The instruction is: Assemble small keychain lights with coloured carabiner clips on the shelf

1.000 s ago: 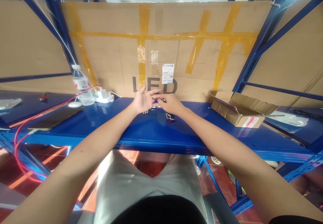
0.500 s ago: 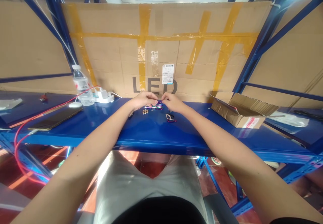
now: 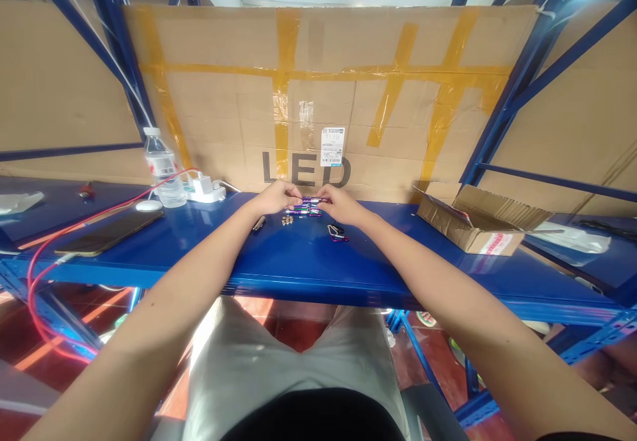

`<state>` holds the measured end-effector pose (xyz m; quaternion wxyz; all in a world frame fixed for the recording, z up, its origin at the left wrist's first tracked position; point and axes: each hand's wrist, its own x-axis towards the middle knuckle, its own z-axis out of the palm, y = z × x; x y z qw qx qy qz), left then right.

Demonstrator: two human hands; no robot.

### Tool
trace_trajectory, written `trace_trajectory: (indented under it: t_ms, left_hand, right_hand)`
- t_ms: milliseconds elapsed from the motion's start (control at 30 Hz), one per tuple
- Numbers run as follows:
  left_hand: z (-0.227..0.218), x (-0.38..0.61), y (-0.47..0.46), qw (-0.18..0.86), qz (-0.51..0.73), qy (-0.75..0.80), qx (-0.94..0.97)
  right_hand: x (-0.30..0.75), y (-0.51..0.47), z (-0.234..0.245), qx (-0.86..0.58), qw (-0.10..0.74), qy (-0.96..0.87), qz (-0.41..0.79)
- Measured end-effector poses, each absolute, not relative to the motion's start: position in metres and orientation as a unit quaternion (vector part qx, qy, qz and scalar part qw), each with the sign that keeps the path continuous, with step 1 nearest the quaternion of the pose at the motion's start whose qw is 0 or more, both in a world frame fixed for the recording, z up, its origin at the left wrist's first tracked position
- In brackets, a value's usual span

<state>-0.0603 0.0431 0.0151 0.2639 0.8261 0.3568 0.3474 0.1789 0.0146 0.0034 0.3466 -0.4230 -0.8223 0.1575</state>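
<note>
Over the back of the blue table, my left hand (image 3: 281, 197) and my right hand (image 3: 341, 203) face each other with fingertips pinched. Between them is a slim, shiny purple tube (image 3: 312, 200), one end at each hand's fingers. Just below it on the tabletop lie several glossy coloured tubes (image 3: 304, 211), side by side. Small gold-coloured pieces (image 3: 287, 220) sit in a cluster nearer to me. Beside my left wrist rests a small dark slender item (image 3: 259, 223). Right of the cluster are small clips (image 3: 337, 233), dark and reddish; their exact kind is too small to make out.
An open cardboard box (image 3: 490, 225) stands on the right of the blue table (image 3: 318, 262). To the left are a phone (image 3: 112, 233) on a red cable, a white mouse-like object (image 3: 148, 206), a water bottle (image 3: 164, 172) and a power strip (image 3: 205, 190). A large cardboard sheet (image 3: 213, 109) closes the back.
My hands have drawn slightly apart, and more of the purple tube shows between them. The tubes, gold pieces and clips on the table stay where they were.
</note>
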Motion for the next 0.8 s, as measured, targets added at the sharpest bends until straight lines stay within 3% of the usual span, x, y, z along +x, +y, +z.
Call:
trace_trajectory:
  t_ms: [367,800]
  left_hand:
    - [0.000,-0.069,0.056,0.165,0.286,0.401,0.855]
    - [-0.009,-0.074,0.069,0.189,0.265,0.415,0.849]
  right_hand:
    - [0.174,0.026,-0.001,-0.455,0.283,-0.839,0.096]
    - [0.166,0.022,-0.004,-0.445,0.202,-0.871,0.054]
